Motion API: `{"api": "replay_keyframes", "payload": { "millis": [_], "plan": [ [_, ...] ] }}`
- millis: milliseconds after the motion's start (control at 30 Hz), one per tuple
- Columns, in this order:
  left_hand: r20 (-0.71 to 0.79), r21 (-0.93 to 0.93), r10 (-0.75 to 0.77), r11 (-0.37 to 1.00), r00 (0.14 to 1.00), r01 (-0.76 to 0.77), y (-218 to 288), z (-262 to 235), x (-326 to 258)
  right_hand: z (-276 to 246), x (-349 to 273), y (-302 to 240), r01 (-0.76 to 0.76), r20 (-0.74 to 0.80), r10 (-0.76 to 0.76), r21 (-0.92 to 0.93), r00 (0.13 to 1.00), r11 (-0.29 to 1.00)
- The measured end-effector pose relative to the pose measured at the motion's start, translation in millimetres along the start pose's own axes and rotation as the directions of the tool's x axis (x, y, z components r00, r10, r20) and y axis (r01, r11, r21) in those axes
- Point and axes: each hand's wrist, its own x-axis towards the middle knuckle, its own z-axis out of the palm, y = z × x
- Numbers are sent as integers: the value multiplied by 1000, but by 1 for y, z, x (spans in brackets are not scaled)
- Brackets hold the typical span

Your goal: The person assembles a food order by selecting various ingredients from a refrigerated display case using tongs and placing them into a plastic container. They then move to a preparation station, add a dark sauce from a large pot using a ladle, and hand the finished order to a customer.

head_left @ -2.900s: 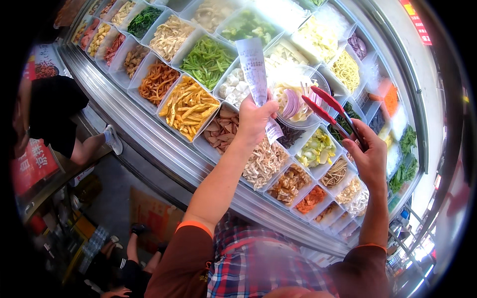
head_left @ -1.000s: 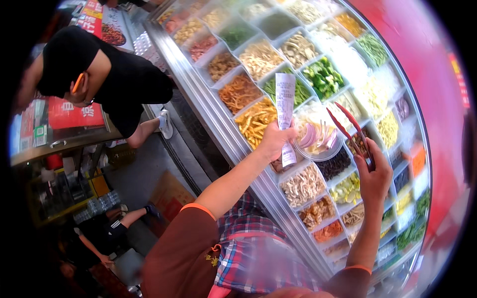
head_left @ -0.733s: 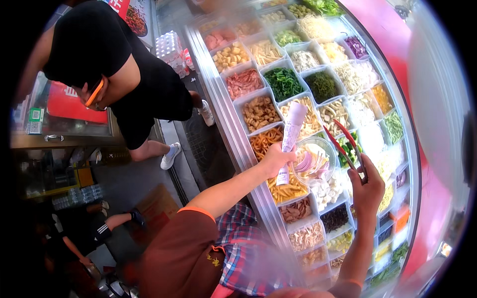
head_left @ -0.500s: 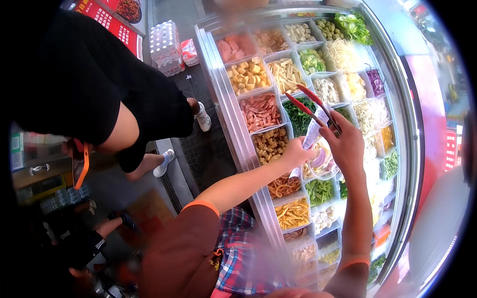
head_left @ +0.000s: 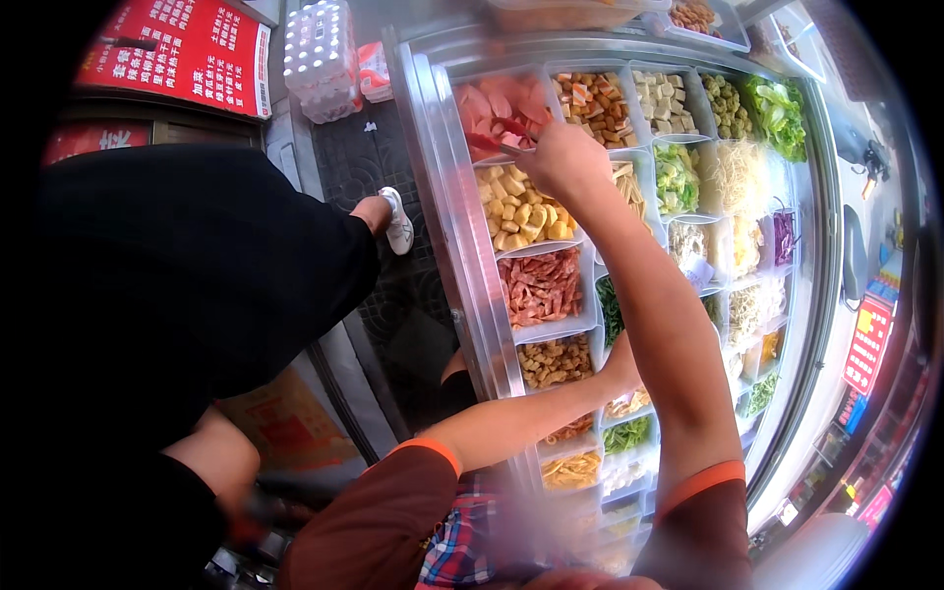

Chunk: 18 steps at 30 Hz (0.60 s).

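My right hand [head_left: 568, 157] is closed round red-tipped tongs [head_left: 509, 138]. The tong tips reach into the compartment of pink meat slices [head_left: 482, 98] at the far left corner of the display case. Below that hand lie yellow, chunky pieces [head_left: 521, 208]. My left hand [head_left: 621, 366] is lower, over the middle of the case, and its fingers are hidden behind my right forearm. Beyond the forearm, a whitish slip [head_left: 696, 270] shows among the compartments; whether my left hand touches it is hidden.
The glass-sided case [head_left: 470, 285] holds several compartments of food, including red meat strips [head_left: 541, 287] and lettuce [head_left: 777, 113]. A person in black clothes [head_left: 226, 265] stands left of it. Wrapped bottles [head_left: 323, 59] stand at the back. More containers [head_left: 703, 20] sit beyond the case.
My right hand has moved the tongs from the case's middle to the far left, over the pink slices. The clear bowl and paper beside my left hand are now mostly hidden. The view has shifted.
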Motion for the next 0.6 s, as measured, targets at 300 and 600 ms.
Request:
{"api": "replay_keyframes", "payload": {
  "millis": [300,600],
  "plan": [
    [-58,-8,31,999,998,-31,-13,4,13,7,18,17,91,24,-94,123,995,988],
    [-111,26,8,1000,994,-6,3,7,7,30,30,44,56,50,-75,314,996,948]
  ]
}}
